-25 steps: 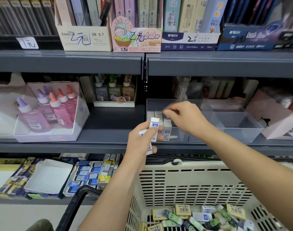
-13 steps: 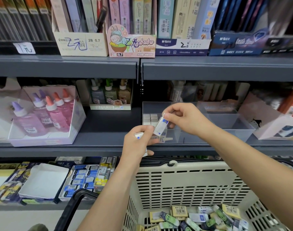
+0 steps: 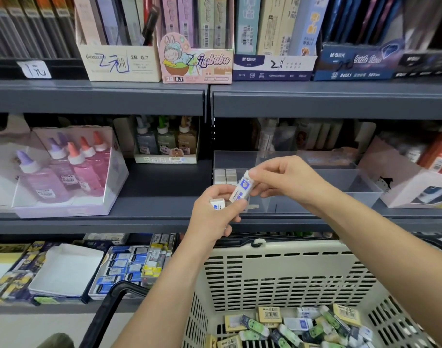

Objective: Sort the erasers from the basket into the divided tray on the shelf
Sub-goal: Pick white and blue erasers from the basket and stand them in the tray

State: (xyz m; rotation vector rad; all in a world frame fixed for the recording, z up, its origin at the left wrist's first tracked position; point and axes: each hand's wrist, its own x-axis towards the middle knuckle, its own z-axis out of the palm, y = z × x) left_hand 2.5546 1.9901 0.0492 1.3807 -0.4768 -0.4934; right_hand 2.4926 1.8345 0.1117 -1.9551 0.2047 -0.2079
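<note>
The white eraser with a blue sleeve (image 3: 241, 188) is hanging in the air in front of the clear divided tray (image 3: 360, 199), tilted so that its upper end is leaning toward one o'clock. The right hand (image 3: 285, 179) is pinching that upper end between thumb and fingertips. The lower end is resting against the fingers of the left hand (image 3: 215, 219), just at seven o'clock of it. The left hand is also curling round a second blue-and-white eraser (image 3: 217, 204), of which only one end is showing.

Behind both hands, the tray is sitting on the grey middle shelf (image 3: 152, 217). A short row of pale erasers (image 3: 226, 175) is standing upright at its nine o'clock end (which compartment exactly is hard to tell through the clear walls).

At six o'clock of the hands, a cream slotted basket (image 3: 277, 277) is filling the lower frame, a heap of loose erasers (image 3: 290, 325) in yellow, green and blue-white sleeves lying on its floor, and its black handle (image 3: 107, 310) is swinging out toward eight o'clock.

Well apart at nine o'clock, pink and purple glue bottles (image 3: 64, 167) are standing in a pale display box (image 3: 64, 209). At twelve o'clock, boxes of pencil leads marked 2B 0.7 (image 3: 119, 61) are lining the upper shelf.
</note>
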